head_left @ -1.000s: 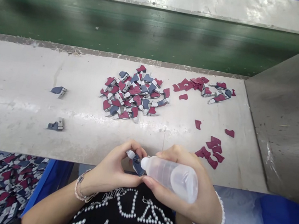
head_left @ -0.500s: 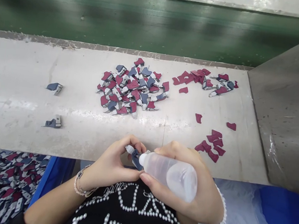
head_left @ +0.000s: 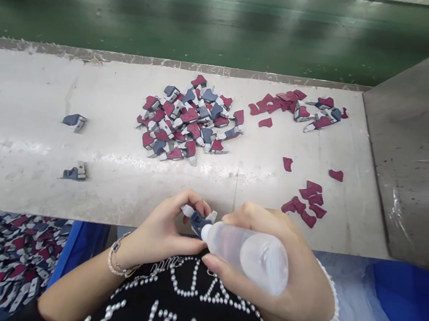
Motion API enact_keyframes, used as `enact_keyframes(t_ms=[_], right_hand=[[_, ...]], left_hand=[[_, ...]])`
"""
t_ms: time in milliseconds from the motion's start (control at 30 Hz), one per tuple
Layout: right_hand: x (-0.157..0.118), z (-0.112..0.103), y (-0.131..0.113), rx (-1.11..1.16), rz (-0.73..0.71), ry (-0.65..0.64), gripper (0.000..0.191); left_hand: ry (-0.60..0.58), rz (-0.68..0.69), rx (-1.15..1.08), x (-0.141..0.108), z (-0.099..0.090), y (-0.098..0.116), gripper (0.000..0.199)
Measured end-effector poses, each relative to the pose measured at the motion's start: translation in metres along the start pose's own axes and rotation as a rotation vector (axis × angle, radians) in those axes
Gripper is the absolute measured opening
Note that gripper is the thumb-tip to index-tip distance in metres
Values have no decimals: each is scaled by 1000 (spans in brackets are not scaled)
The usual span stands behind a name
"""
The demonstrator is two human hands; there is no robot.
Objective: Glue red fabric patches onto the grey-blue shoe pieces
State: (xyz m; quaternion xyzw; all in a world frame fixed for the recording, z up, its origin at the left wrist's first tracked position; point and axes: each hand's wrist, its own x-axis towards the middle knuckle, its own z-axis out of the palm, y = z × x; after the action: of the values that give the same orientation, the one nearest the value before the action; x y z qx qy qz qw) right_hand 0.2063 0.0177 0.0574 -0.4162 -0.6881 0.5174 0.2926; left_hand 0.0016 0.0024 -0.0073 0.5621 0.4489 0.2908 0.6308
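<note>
Between the thumb and fingers of my left hand (head_left: 165, 229) is a small blue-and-grey plastic part (head_left: 197, 221), with pale ends sticking out on both sides. My right hand (head_left: 284, 260) is wrapped round a translucent squeeze bottle (head_left: 248, 253), tilted so that its white tip points left at the part. Tip and part meet or nearly meet; whether they touch I cannot tell. Further off lies a heap of similar grey parts (head_left: 188, 119), some topped with maroon pieces, some blue. Loose maroon pieces (head_left: 310, 198) are scattered to the right of my right hand.
Two blue-grey parts (head_left: 75, 121) lie apart on the left of the pale worktop (head_left: 108, 185). More maroon pieces (head_left: 278, 102) and a few assembled parts (head_left: 321, 115) sit at the back right. A metal panel (head_left: 419, 146) bounds the right side. Below left stands a blue bin (head_left: 77, 248) full of parts.
The bottle and my right hand have shifted slightly right and down, uncovering more of the blue-and-grey part. My left hand keeps its hold. The whole view has tilted a little.
</note>
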Motion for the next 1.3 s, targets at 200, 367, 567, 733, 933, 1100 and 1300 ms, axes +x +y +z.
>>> enact_keyframes(t_ms=[200, 367, 567, 733, 933, 1100, 1300], right_hand=[[2, -1, 3, 34, -14, -9, 27], [1, -4, 3, -39, -25, -77, 31], [4, -5, 0, -79, -11, -44, 27], [2, -8, -2, -105, 33, -77, 30], [2, -8, -2, -41, 13, -78, 27], [3, -8, 0, -73, -1, -58, 26], [1, -9, 0, -59, 7, -75, 26]], left_hand=[[3, 35, 33, 0, -1, -1, 38], [22, 15, 65, 1, -4, 0, 39], [-14, 35, 123, 1, -4, 3, 36], [-16, 21, 99, 0, -4, 5, 38], [-12, 29, 117, 3, -4, 4, 39], [-42, 25, 91, 3, -4, 6, 38], [-29, 14, 135, 3, -6, 5, 38]])
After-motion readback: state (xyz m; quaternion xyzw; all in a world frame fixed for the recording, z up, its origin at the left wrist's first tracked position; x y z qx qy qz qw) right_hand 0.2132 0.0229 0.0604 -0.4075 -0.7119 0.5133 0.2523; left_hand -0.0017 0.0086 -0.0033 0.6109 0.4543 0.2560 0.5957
